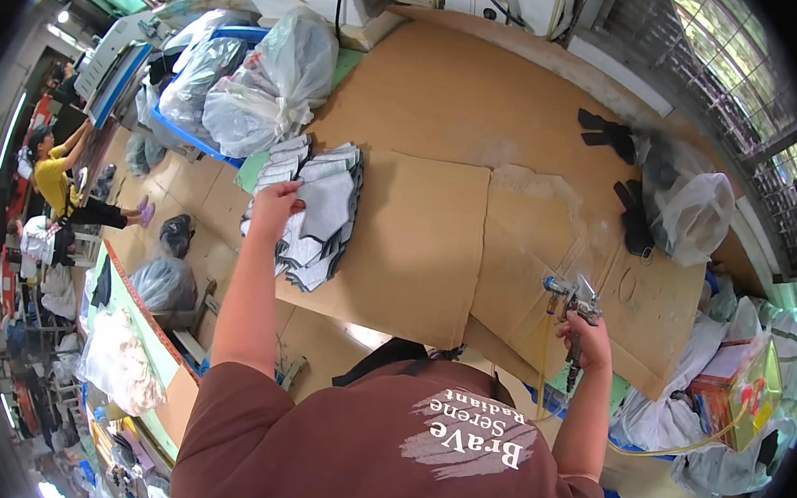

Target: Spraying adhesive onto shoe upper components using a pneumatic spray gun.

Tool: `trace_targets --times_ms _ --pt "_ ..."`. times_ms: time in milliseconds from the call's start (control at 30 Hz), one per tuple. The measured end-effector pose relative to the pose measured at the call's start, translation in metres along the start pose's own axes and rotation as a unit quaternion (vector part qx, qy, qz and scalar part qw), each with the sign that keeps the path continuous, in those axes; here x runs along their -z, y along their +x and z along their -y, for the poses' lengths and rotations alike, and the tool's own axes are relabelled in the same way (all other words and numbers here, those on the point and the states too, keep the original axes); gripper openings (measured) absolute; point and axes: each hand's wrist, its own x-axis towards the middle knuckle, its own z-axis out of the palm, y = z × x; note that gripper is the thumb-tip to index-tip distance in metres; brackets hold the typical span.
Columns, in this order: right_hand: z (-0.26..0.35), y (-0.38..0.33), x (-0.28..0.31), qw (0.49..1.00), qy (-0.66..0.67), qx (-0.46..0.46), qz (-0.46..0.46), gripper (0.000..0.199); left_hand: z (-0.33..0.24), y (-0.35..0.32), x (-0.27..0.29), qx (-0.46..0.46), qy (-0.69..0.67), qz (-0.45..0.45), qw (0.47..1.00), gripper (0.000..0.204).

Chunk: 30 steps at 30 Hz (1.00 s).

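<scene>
Two overlapping piles of light grey fabric pieces (pixel 327 201) with dark edges lie on the left part of the cardboard-covered table. My left hand (pixel 276 207) rests over the piles, its fingertips pinched at the edge of one grey piece. Over the table's right front part, my right hand (pixel 588 343) is wrapped round the handle of a metal spray gun (pixel 585 299). The gun has a blue part at its front, and a thin yellow hose (pixel 545 354) hangs beside it.
Cardboard (pixel 418 241) covers the table. A blue crate (pixel 160 123) of plastic bags stands at the back left. Black fabric pieces (pixel 606 134) and a clear bag (pixel 696 212) lie at the right. Further left, a person (pixel 53 175) in yellow stands at a machine.
</scene>
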Motion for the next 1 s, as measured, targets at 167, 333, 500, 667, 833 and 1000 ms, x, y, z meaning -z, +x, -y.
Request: trace_targets --times_ms 167,333,500,667,833,1000 --pt "0.029 -0.009 0.008 0.995 -0.091 -0.004 0.033 0.019 0.01 0.043 0.018 -0.033 0.211 -0.049 0.976 0.024" --pt "0.054 -0.013 0.005 0.992 -0.116 -0.003 -0.039 0.023 0.029 0.063 0.034 -0.207 0.471 -0.143 0.846 0.028" --pt "0.043 -0.015 0.051 0.977 -0.156 -0.021 -0.14 0.027 0.023 0.064 0.033 -0.226 0.395 -0.168 0.875 0.023" --pt "0.026 -0.025 0.115 0.98 -0.077 -0.015 -0.181 0.027 0.004 0.051 -0.008 -0.262 0.306 -0.14 0.904 0.022" --pt "0.015 0.021 0.156 0.988 0.013 0.016 -0.152 0.033 -0.021 0.011 -0.089 -0.26 0.314 -0.042 0.912 0.02" --pt "-0.047 0.078 0.197 0.915 -0.098 0.158 -0.357 0.042 -0.007 -0.055 -0.206 -0.238 0.344 0.131 0.899 0.015"
